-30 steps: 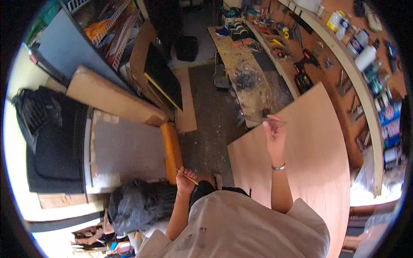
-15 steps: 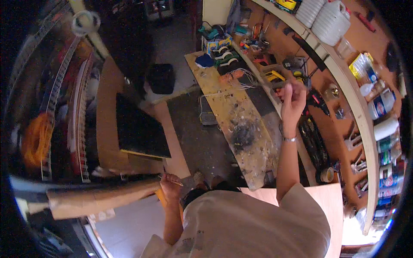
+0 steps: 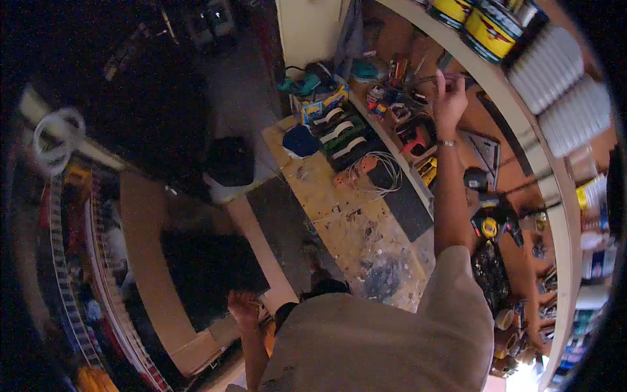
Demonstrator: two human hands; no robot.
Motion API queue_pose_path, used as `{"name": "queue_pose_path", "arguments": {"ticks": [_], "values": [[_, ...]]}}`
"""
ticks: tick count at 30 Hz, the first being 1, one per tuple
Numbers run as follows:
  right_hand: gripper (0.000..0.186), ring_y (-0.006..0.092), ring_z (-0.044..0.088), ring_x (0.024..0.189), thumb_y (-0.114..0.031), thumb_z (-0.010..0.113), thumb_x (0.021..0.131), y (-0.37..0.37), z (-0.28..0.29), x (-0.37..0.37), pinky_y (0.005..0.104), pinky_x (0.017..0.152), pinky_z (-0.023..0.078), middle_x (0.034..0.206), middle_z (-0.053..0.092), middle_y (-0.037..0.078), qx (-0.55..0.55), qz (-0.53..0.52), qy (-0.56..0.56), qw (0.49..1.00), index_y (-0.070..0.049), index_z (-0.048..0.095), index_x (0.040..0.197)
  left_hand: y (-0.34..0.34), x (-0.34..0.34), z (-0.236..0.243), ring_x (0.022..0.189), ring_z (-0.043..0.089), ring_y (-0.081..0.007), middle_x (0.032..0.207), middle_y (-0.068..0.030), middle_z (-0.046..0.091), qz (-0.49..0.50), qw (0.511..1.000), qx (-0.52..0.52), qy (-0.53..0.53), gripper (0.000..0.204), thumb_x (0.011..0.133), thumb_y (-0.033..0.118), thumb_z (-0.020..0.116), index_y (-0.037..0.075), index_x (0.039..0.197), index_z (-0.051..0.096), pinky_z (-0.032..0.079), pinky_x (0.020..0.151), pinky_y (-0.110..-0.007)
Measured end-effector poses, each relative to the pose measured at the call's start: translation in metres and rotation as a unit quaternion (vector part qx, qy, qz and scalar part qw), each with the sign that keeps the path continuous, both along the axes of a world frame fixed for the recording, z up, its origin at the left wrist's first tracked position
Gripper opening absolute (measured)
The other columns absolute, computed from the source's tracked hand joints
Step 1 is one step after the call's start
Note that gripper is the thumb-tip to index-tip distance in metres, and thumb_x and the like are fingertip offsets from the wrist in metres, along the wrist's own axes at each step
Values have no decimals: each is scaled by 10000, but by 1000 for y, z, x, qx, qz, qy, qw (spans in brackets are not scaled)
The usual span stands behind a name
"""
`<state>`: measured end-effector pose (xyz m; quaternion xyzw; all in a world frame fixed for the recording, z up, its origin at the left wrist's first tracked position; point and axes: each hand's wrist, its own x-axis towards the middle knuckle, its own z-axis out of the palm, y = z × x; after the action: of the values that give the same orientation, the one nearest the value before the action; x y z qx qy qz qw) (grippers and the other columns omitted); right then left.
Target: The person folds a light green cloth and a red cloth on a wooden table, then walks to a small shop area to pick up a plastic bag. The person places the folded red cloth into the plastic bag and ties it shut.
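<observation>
Two bare hands show in the head view, well apart from each other. The right hand (image 3: pixel 449 98) is raised in the upper right of the frame, arm stretched up along the orange pegboard wall (image 3: pixel 516 255); its grip is pinched on a thin, dark rod-like tool (image 3: pixel 428 78) that lies roughly level, pointing left from the fingers. What kind of tool it is cannot be told. A thin band sits on the wrist just below the hand.

The left hand (image 3: pixel 243 307) hangs low in the lower left of centre, fingers curled into a loose fist; whether it holds anything cannot be told. It is just beside the edge of a pale wooden board (image 3: pixel 147 274) that curves through the left part of the frame.

Between the two hands, in the middle of the frame, runs a paint-stained wooden surface (image 3: pixel 339 215). On its upper end lie a dark blue cap (image 3: pixel 300 140), a coil of white cable (image 3: pixel 375 173) and several boxed items. A yellow tape measure (image 3: pixel 488 227) hangs on the pegboard right of the forearm. Yellow tins (image 3: pixel 486 26) stand on the white shelf (image 3: pixel 562 215) at the upper right, with white ribbed containers (image 3: pixel 562 85) beside them.
</observation>
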<state>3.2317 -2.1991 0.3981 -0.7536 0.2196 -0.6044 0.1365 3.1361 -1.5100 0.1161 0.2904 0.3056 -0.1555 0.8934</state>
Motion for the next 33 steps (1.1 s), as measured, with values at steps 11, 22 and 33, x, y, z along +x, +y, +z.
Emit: {"name": "queue_pose_path", "arguments": {"ticks": [11,22,33], "values": [[460,358,671,829,-437,578,943,-167,-62,140,444,744,537,978,696,182,29,-134,316,939,-19,629,1127,-98,130,33,604,477,-170,617,30,472,67,988,53,130,319,985,351,486,162,744,578,406,598,-354],[412,307,655,902,-266,659,896,-112,-88,162,405,816,537,1082,673,141,-69,-13,300,951,-37,584,1230,-249,251,119,843,524,-183,857,-21,554,-123,974,-9,-189,246,987,354,516,127,915,577,431,792,-354],[306,327,608,1019,-271,492,1020,239,-147,32,416,894,481,1060,632,184,500,412,313,694,-28,534,1200,-288,198,120,681,406,-92,728,20,437,-390,815,388,-181,400,1012,492,460,116,892,519,346,645,-274]]}}
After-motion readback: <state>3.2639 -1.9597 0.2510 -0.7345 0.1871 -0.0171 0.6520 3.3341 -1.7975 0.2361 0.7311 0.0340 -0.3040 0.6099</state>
